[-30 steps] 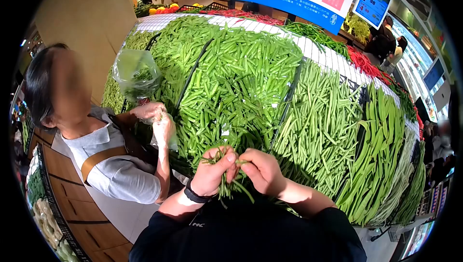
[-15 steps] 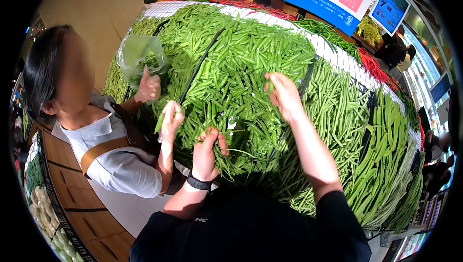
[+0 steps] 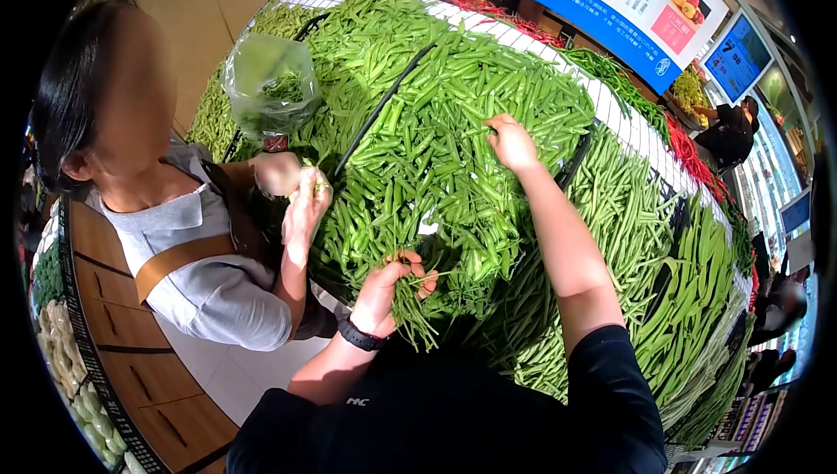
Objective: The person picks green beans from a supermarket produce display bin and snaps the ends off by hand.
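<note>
My left hand [image 3: 388, 293], with a black band at its wrist, is closed round a bunch of thin green stems [image 3: 413, 315] at the near edge of the pea pods. Farther up and to the right, my right hand [image 3: 510, 143] reaches over the green pea pods [image 3: 462, 108]. Its fingers are curled at the surface of the pods, and whether they pinch one is too small to tell. Loose leafy stems lie among the pods beside my left hand.
At the left a co-worker [image 3: 209, 273] in a grey shirt handles greens near a clear plastic bag [image 3: 272, 81]. Green beans [image 3: 602, 221] and flat beans [image 3: 689, 300] fill the right side. Red chillies [image 3: 693, 156], a blue sign [image 3: 602, 29] and a price screen [image 3: 738, 57] stand behind.
My right hand left the bunch, reached forward over the pods and is now slightly higher with curled fingers. My left hand still holds the stems. The co-worker's hands have come together again.
</note>
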`<action>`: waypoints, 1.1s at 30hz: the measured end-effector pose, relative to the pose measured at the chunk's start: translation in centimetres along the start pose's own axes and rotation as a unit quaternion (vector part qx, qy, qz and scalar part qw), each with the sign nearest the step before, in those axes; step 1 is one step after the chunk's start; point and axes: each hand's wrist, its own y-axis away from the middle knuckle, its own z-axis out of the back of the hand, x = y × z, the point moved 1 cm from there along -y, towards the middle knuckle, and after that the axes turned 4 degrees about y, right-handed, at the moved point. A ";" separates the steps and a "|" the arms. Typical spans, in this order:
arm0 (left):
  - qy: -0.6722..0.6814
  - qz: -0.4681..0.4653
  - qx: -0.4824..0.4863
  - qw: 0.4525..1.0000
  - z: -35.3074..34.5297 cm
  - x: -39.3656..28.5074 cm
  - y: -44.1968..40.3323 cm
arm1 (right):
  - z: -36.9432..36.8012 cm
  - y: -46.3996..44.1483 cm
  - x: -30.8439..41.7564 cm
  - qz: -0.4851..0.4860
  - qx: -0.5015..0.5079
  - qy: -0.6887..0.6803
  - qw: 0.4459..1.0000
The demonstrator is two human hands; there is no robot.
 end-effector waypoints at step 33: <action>-0.189 -0.136 0.070 0.970 -2.8 1.6 -0.8 | 9.6 3.4 1.2 -0.201 -0.029 -0.640 0.741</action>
